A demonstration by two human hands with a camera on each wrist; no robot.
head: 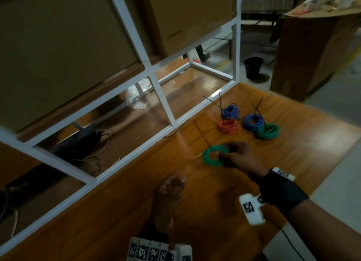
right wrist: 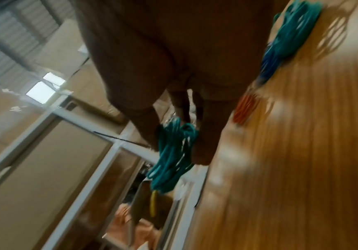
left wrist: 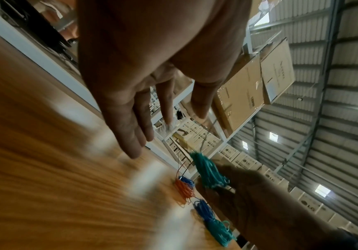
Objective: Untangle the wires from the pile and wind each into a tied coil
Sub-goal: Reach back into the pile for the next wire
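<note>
My right hand (head: 229, 155) holds a green wire coil (head: 212, 155) just above the wooden table (head: 136, 212), thumb and fingers pinching its right side. In the right wrist view the green coil (right wrist: 174, 155) hangs between thumb and fingers, with a black tie sticking out to the left. My left hand (head: 172, 186) hovers over the table nearer to me, holding nothing; in the left wrist view its fingers (left wrist: 131, 132) are straight. Farther back lie tied coils: two blue coils (head: 230, 111) (head: 253, 121), a red coil (head: 228, 125) and a second green coil (head: 267, 131).
A white metal rack frame (head: 162, 102) borders the table's left edge, with cardboard boxes (head: 58, 46) above and cables and a plastic bag on its lower shelf. A black bucket (head: 253, 67) and a large carton (head: 312, 52) stand on the floor beyond the table.
</note>
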